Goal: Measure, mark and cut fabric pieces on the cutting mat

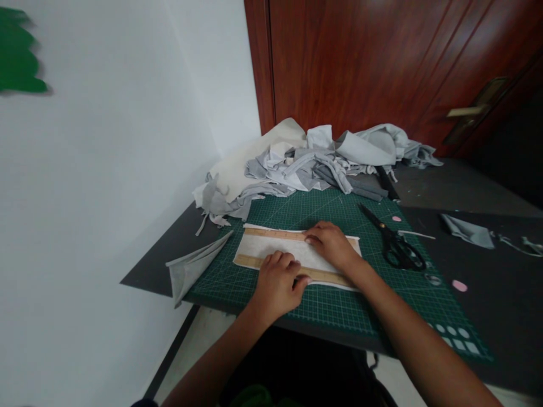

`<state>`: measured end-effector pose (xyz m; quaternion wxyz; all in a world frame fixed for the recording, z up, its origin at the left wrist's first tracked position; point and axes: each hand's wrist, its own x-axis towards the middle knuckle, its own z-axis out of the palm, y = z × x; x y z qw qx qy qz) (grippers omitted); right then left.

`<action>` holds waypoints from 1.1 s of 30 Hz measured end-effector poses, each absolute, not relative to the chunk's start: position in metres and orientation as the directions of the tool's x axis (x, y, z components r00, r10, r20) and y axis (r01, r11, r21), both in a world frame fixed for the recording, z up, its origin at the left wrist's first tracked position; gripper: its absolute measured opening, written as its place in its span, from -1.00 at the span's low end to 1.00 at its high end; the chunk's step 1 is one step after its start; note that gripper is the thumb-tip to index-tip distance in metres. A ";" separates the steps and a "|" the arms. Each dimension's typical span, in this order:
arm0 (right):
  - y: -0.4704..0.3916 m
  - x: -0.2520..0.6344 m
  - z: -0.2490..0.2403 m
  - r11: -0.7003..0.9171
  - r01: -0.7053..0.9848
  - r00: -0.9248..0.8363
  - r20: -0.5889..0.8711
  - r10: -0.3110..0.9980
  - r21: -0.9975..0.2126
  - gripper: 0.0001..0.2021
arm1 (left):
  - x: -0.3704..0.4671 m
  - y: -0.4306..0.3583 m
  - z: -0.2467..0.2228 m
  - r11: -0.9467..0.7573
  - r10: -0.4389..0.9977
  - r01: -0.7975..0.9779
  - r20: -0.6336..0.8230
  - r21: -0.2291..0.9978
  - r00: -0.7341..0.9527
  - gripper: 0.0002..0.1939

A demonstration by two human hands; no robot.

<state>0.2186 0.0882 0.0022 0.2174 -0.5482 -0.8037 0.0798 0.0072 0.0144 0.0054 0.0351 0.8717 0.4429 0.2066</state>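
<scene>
A piece of white fabric [282,246] lies flat on a green cutting mat [335,311], with two wooden rulers along its long edges. Bent over the near ruler [328,276], my left hand [279,285] has its fingers curled on the far side and its thumb at the near edge. My right hand [333,244] reaches across the fabric and grips the far ruler [274,233] near its middle, thumb and fingers close together. My right forearm covers the right end of the fabric.
Black-handled scissors [392,243] lie on the mat to the right. Grey and white fabric scraps [309,164] are heaped along the back. Folded grey cloth [195,268] overhangs the table's left edge. Small pink pieces [459,285] and a grey scrap [469,230] are at the right.
</scene>
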 end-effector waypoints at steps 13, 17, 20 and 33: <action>0.093 0.228 -0.005 0.421 0.788 -0.329 0.270 0.905 -0.450 -0.80 | 0.009 -0.003 0.001 -0.505 0.854 0.800 0.323 0.325 0.408 -0.79; 0.094 0.231 -0.009 0.433 0.780 -0.340 0.275 0.899 -0.451 -0.78 | 0.008 -0.002 0.001 -0.486 0.866 0.797 0.320 0.357 0.385 -0.82; 0.096 0.233 -0.011 0.428 0.777 -0.343 0.260 0.903 -0.461 -0.76 | 0.006 -0.001 0.002 -0.473 0.875 0.797 0.307 0.374 0.375 -0.83; 0.096 0.234 -0.012 0.444 0.768 -0.355 0.271 0.895 -0.462 -0.78 | -0.008 0.009 0.006 -0.457 0.876 0.835 0.317 0.307 0.363 -0.85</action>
